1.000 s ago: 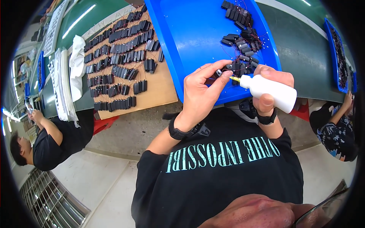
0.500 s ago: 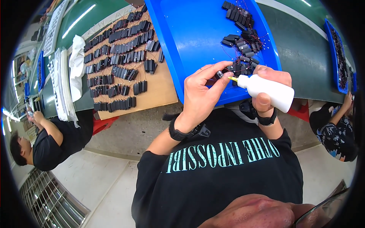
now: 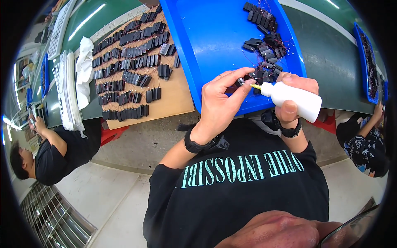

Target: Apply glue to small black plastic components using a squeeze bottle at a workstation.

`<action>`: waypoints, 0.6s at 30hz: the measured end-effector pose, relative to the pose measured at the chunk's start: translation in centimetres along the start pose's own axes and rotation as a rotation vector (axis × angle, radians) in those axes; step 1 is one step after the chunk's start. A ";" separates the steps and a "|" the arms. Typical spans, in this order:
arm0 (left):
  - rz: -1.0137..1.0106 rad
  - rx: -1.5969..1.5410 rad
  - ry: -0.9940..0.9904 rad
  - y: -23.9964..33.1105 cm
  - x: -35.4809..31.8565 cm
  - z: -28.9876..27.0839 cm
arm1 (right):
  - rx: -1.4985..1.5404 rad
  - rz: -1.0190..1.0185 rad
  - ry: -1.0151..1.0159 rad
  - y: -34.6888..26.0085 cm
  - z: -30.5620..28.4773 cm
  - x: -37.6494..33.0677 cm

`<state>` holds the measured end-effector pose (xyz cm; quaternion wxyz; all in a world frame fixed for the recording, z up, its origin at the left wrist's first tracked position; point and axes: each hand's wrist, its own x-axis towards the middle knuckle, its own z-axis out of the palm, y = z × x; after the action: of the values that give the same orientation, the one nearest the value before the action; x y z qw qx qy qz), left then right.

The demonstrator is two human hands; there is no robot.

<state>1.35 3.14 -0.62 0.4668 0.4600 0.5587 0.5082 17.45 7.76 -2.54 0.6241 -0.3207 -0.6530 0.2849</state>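
Left hand (image 3: 219, 97) pinches a part (image 3: 240, 82); right hand (image 3: 301, 83) grips a bottle (image 3: 304, 102). Best squeeze lightly, nozzle (image 3: 257, 87) near the left fingertips (image 3: 249, 70).

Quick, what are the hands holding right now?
Left hand: closed, pinching a small black part.
Right hand: closed around a white squeeze bottle.

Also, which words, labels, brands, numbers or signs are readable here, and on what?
Black short-sleeved T-shirt in the lower middle: large pale-green capitals, upside down in this view, partly readable; wording not copied here.
Long white plastic-wrapped bundle at left: dark print, too small to read.
Black patterned shirt on the person at right: pale marks, too unclear to call writing.
White plastic bottle in the right hand: no text visible on the side shown.
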 end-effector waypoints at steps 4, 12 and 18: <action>0.019 -0.017 0.031 -0.1 0.0 0.2 | -0.002 -0.005 0.005 0.1 -0.1 0.0; 0.007 -0.007 0.028 -0.2 0.1 0.2 | 0.016 -0.016 0.015 0.4 0.1 0.1; 0.006 -0.014 0.025 0.0 0.0 0.1 | 0.038 -0.001 0.014 0.3 0.1 0.1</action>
<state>1.44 3.19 -0.61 0.4614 0.4522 0.5595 0.5192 17.41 8.03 -2.73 0.6346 -0.3104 -0.6433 0.2951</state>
